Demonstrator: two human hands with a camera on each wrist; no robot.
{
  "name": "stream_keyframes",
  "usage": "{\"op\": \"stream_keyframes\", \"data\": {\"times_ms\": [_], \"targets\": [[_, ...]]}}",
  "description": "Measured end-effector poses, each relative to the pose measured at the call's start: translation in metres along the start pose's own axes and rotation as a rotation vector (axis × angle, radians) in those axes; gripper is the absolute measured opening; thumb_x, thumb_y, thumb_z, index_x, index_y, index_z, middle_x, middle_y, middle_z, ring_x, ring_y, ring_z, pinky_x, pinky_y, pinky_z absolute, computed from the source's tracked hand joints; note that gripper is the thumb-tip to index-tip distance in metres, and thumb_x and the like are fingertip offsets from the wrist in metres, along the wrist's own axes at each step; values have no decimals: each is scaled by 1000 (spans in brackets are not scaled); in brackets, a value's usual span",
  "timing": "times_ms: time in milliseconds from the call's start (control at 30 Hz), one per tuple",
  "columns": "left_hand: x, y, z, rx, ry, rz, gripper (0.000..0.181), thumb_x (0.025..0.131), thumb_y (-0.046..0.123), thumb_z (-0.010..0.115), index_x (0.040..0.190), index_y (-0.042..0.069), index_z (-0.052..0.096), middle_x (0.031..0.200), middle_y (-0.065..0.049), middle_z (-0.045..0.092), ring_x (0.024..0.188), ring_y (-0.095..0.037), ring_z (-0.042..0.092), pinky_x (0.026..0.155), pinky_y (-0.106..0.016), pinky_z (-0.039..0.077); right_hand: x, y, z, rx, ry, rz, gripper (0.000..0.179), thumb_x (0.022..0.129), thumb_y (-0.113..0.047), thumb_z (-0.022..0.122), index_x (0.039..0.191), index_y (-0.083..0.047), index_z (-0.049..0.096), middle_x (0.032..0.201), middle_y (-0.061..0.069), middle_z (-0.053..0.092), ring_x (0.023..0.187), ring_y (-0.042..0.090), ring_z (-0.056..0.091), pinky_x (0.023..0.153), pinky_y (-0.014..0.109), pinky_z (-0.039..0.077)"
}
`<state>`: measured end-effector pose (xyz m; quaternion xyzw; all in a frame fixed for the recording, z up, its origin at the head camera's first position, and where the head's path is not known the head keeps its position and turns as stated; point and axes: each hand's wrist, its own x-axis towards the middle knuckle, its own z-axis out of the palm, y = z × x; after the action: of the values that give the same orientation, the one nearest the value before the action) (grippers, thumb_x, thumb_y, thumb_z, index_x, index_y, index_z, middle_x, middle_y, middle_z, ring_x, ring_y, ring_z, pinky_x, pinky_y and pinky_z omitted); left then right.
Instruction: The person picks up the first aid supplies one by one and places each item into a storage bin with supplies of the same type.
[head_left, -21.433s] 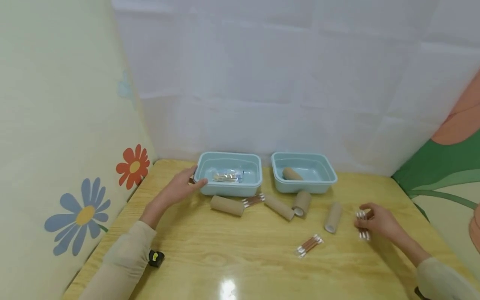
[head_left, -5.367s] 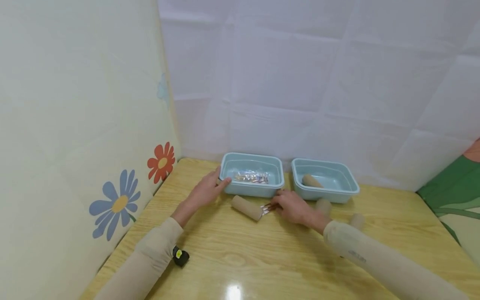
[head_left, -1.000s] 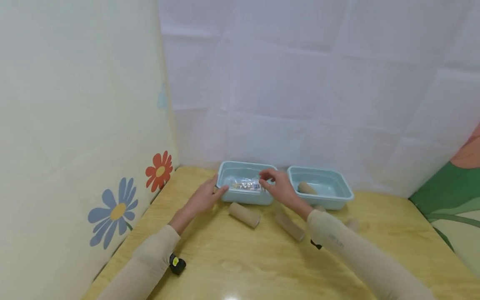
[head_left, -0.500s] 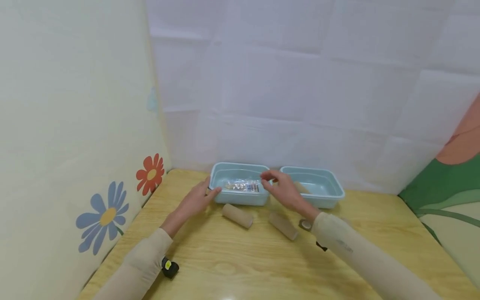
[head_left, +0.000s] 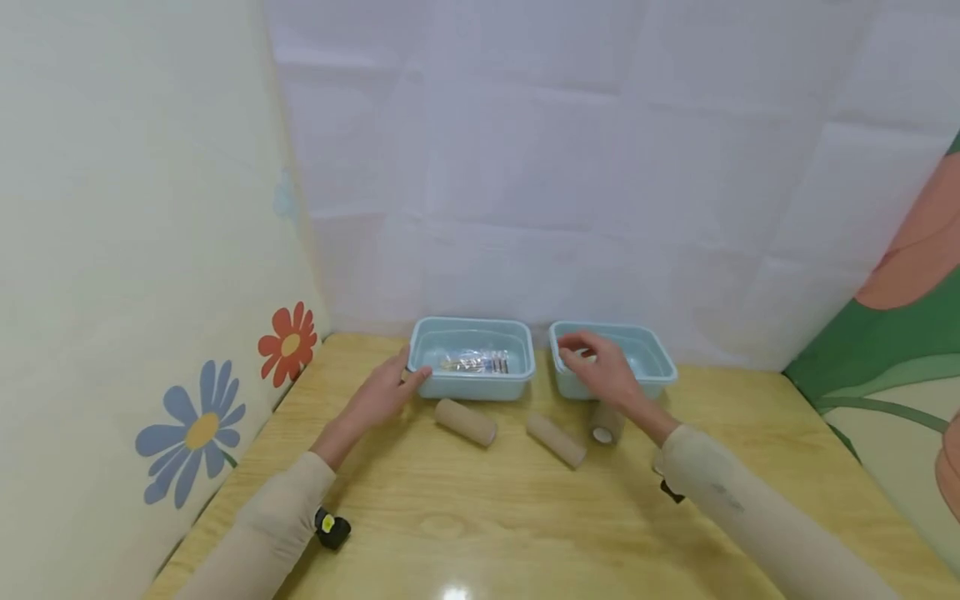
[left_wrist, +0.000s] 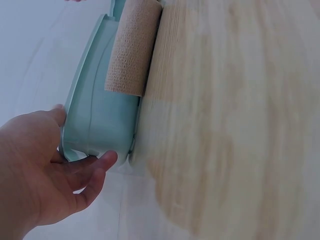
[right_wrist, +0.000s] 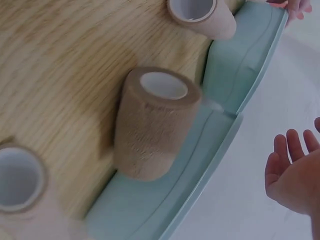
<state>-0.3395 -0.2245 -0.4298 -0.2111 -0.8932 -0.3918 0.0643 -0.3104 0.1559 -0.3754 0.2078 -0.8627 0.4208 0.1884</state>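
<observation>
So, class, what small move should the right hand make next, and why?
Probably lower the right hand onto the short tan roll: the hand looks empty, and that roll lies nearby, just in front of the right tub.

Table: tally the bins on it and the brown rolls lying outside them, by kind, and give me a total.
Blue bins: 2
Brown rolls outside the bins: 4 (one mostly behind the right sleeve in the head view, clearer in the right wrist view)
Total: 6
</observation>
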Motion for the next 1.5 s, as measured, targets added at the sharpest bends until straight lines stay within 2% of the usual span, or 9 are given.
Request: {"op": "stream_keyframes", "data": {"times_ms": [200,433,567,700,833,967,1133,1400,1500], "targets": [[5,0,-5,29,-5,-25,76,109,45,45,163,2,12,154,-29,37,122,-37,53,96,-56,48,-9,16,-29,1,82,51,28,97,-14,69,120,2,69,114,13,70,108,28,63,93,45,49],[8,-4,-2,9,-16,18,72,109,38,49,162,3,15,154,-27,38,124,-37,52,95,-55,49,-22,44,-61,-27,176,97,29,96,-14,71,120,3,69,121,18,66,112,34,59,95,49,47],[6,-5,1,1,-21,26,74,109,41,48,161,0,16,153,-28,38,126,-38,52,94,-55,50,-32,60,-75,-14,221,161,32,96,-14,72,121,4,67,123,20,64,116,37,57,97,49,45],[4,-6,0,-8,-26,7,77,108,46,45,162,1,14,155,-28,37,128,-37,51,95,-54,50,-39,72,-85,11,255,234,39,96,-19,73,125,7,64,126,23,62,120,40,56,101,51,42],[4,-5,0,-3,-23,12,76,109,44,45,162,1,14,154,-29,37,129,-39,49,96,-56,49,-49,77,-94,12,221,328,54,97,-28,73,134,8,57,134,27,57,125,42,52,105,52,40],[4,-2,0,6,-16,31,75,108,46,45,161,0,17,152,-29,40,128,-40,51,95,-56,50,-59,75,-104,-41,126,428,69,97,-37,72,143,8,47,144,30,47,131,47,45,106,57,39],[4,0,0,-8,-8,16,77,107,49,45,161,1,19,153,-28,40,129,-40,50,96,-57,48,-66,76,-107,-64,40,495,87,95,-47,71,151,9,35,150,34,38,136,50,39,106,60,39],[3,5,0,2,-11,-1,76,107,48,46,161,1,20,153,-28,40,129,-40,51,95,-56,50,-74,83,-100,110,96,498,83,96,-38,73,153,8,33,149,31,42,133,44,47,104,53,42],[2,8,-2,18,-1,-3,74,108,46,48,161,1,22,151,-27,43,118,-37,58,88,-52,54,-73,84,-102,108,96,503,88,96,-39,72,156,8,27,152,32,37,135,44,45,105,53,41]]}}
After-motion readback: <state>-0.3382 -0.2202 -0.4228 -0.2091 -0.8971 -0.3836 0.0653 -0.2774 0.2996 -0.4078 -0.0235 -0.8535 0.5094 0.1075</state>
